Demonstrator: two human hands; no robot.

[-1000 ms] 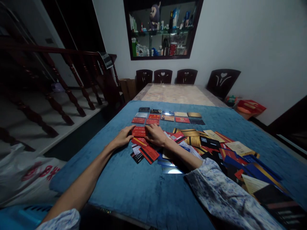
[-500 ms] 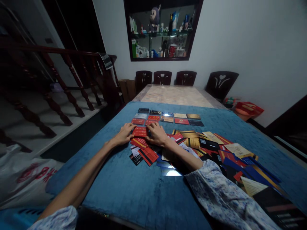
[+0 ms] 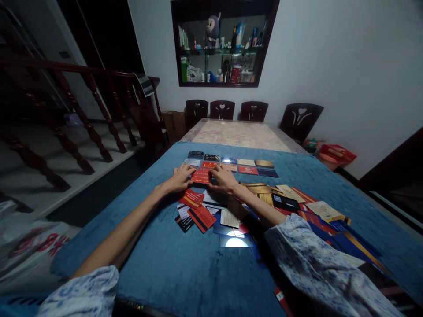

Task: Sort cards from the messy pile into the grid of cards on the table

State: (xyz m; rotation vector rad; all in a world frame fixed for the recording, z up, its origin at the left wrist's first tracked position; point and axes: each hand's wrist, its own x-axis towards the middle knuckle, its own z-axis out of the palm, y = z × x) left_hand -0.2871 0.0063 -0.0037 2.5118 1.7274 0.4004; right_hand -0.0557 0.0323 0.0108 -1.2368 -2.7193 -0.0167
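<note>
Red card [image 3: 200, 175] between left hand [image 3: 180, 178] and right hand [image 3: 224, 179], an end grasped in the fingers of each. Oblong, with pale print and a line of pale marks along its near edge. Held beside the rows of cards [image 3: 247, 170], toward the far edge of the blue cloth [image 3: 158, 255]; loose cards [image 3: 286, 202] spread toward its right edge.
</note>
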